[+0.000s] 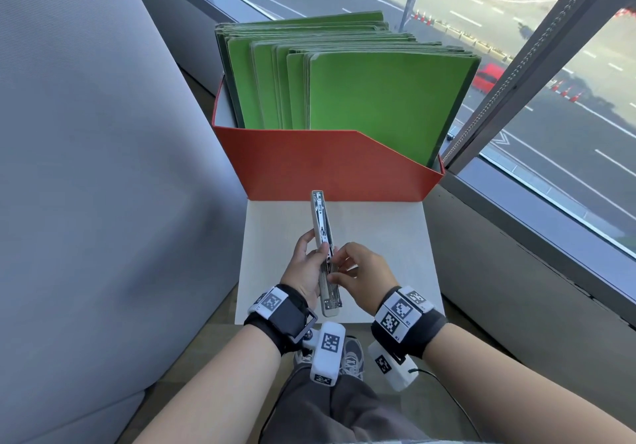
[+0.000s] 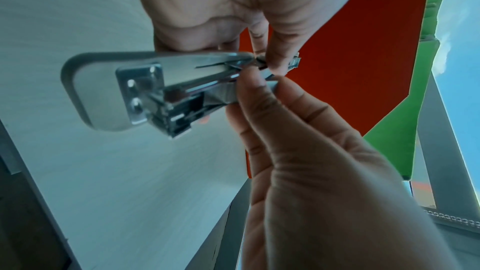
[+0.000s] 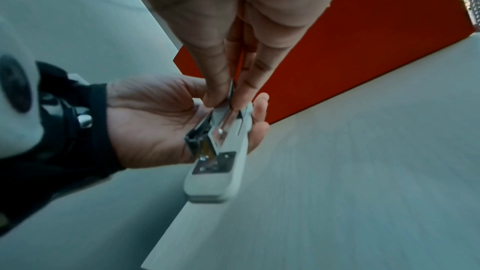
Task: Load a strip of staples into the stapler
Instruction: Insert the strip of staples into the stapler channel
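Both hands hold the opened stapler (image 1: 325, 254): left (image 1: 304, 268) cradling it, right (image 1: 364, 271) apparently pinching its metal magazine.

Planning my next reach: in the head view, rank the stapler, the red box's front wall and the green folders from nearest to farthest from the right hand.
1. stapler: touching the right hand, held on its left by the left hand.
2. red box: front wall, beyond the stapler's far tip.
3. green folders: standing inside the box, farthest back by the window.
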The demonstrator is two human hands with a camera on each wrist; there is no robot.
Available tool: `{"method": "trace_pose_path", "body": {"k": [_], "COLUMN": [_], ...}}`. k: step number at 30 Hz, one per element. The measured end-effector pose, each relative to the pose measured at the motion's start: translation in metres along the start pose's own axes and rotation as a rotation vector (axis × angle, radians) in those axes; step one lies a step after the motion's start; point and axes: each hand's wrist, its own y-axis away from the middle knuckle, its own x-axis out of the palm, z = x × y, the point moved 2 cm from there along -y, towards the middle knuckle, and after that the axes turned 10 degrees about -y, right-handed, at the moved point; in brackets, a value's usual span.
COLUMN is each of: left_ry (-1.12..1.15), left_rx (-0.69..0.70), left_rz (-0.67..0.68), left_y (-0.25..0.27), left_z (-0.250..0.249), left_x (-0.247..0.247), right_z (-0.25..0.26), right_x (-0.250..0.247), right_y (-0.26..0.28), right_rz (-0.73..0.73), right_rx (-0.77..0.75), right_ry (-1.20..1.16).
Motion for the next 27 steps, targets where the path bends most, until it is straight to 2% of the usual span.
{"method": "trace_pose_path", "body": {"k": [4,12,17,20,23,27], "left_ry": [0.03,0.061,0.052,0.041,0.037,0.027], "left_rx": [0.006,0.0,-0.003,0.002,0.0,0.006], "left_rz": [0.003,0.05,0.061,0.057,0.075,0.145], "left_y": [0.0,0.004,0.005,0.007,0.01,0.015], "left_z": [-0.001,-0.004,-0.008,-0.008,-0.007,-0.006], "left_x": [0.0,0.004,0.006,0.005,0.006,0.011], "right_z": [-0.009,-0.017,-0.02,-0.019,0.0,0.023], "right_x": [0.0,-0.004,-0.01,-0.014,-0.029,-0.052], "right_y": [0.007,0.016,0.022,0.024,0.012,-0.031], "right_rz": [0.053,0.058,0.071,0.132,0.151,-0.005], "right_rx": [-0.06,-0.144,-0.253,-0.324,-0.245,-0.038], "right_ry": [0.018,0.035,0.199,0.307,0.266,0.132]}}
